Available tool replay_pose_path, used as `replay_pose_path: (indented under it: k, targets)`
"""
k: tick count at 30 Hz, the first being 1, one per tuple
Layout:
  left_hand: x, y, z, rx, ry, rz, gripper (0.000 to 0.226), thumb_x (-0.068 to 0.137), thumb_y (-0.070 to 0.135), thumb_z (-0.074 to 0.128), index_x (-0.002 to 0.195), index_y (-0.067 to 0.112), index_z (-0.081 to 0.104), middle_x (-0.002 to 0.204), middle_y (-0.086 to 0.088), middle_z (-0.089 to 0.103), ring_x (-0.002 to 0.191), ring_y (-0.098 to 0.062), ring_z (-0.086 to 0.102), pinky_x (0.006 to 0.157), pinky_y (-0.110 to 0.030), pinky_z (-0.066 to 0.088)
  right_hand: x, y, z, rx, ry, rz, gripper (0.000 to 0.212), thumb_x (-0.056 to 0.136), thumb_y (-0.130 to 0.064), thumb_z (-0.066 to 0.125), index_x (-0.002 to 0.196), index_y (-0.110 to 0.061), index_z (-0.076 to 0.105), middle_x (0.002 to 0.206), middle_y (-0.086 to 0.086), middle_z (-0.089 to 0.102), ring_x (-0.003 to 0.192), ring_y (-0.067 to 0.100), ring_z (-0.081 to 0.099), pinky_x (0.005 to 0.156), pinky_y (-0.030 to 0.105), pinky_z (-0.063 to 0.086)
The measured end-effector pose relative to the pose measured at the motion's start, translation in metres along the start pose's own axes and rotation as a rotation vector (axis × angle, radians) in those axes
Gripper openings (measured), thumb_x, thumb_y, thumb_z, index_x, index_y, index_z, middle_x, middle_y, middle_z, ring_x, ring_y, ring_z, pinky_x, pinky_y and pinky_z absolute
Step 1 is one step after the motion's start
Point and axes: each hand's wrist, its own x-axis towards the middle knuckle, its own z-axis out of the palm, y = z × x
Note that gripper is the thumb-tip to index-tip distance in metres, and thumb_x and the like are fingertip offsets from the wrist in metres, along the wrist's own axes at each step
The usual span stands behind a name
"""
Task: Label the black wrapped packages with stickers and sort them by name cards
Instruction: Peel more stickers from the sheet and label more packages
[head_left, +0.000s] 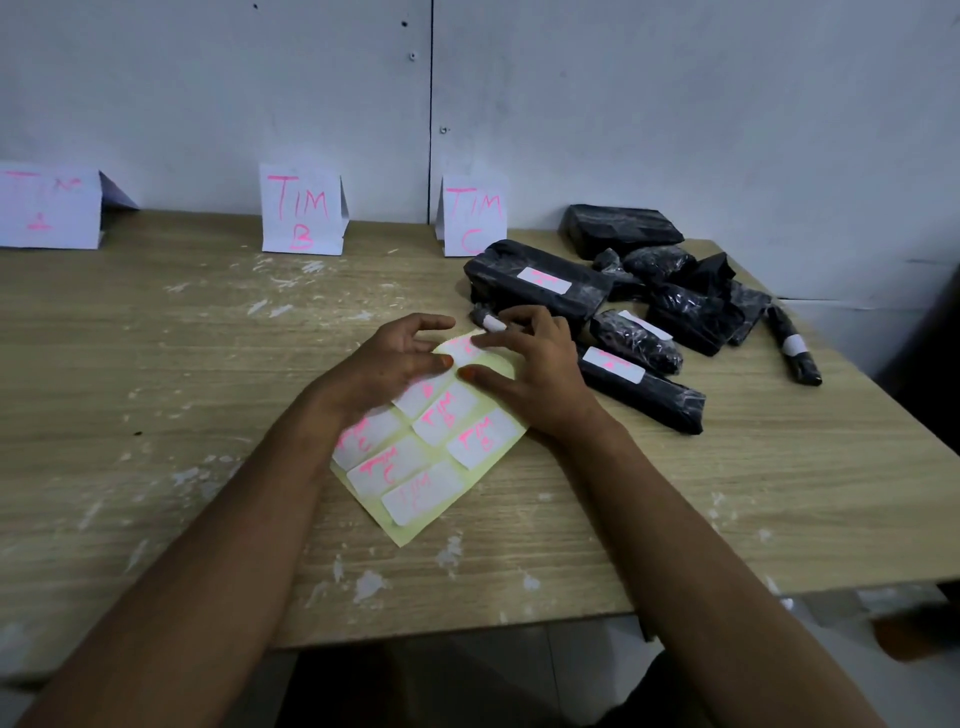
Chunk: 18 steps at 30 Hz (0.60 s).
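Glossy black packages (540, 283), seemingly plastic-wrapped

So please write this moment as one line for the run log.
step: peeling sticker | left hand: presses sticker sheet | right hand: picks at top sticker | black packages: unsorted, right of TIM C card

Both bare forearms reach in from the near edge and converge toward the middle of the scene; the left hand (387, 364) lies palm down, its fingers loosely spread and slightly bent, thumb stretched toward the far right; the right hand (530, 364) sits just right of it, palm down, fingers arched with the tips pressing down, thumb pointing left so that its tip nearly meets the left hand's fingertips.
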Motion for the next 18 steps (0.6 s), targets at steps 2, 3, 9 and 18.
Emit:
replay_pose_path:
  k: [2,3,9,18]
  targets:
    - [-0.0002,0.0005,-0.0007,-0.027,-0.003,-0.001,0.044,0.091,0.003,0.062,0.130,0.021,0.055,0.111,-0.015,0.070,0.091,-0.026,0.071,0.073,-0.032,0.057,-0.0002,-0.0006,-0.0009,-0.062,-0.036,-0.002,0.039,0.078,-0.061,0.066,0.105,-0.034,0.074,0.124,-0.006,0.053,0.114,0.018,0.040,0.091,0.035,0.029]
    - [-0.0005,0.0010,-0.0007,-0.036,-0.011,-0.002,0.045,0.091,0.002,0.062,0.131,0.021,0.054,0.109,-0.014,0.071,0.090,-0.026,0.071,0.073,-0.032,0.057,-0.0003,-0.0007,-0.0011,-0.077,-0.058,0.000,0.037,0.080,-0.061,0.065,0.105,-0.036,0.074,0.123,-0.009,0.054,0.114,0.017,0.039,0.090,0.035,0.027]
    - [-0.0038,0.0028,-0.0009,-0.079,-0.073,0.013,0.052,0.089,-0.003,0.061,0.135,0.020,0.050,0.110,-0.017,0.071,0.097,-0.033,0.070,0.081,-0.038,0.058,-0.0006,-0.0010,-0.0030,-0.069,-0.077,-0.031,0.038,0.085,-0.056,0.064,0.117,-0.036,0.065,0.108,-0.016,0.062,0.104,0.009,0.048,0.089,0.038,0.027]
    - [-0.0023,0.0005,0.0020,0.013,-0.030,0.029,0.051,0.089,-0.003,0.062,0.134,0.020,0.050,0.087,-0.006,0.076,0.079,-0.020,0.073,0.064,-0.027,0.058,0.0010,-0.0012,-0.0005,-0.088,0.015,-0.093,0.020,0.081,-0.048,0.072,0.093,-0.032,0.072,0.098,-0.015,0.065,0.096,0.006,0.047,0.084,0.034,0.020]
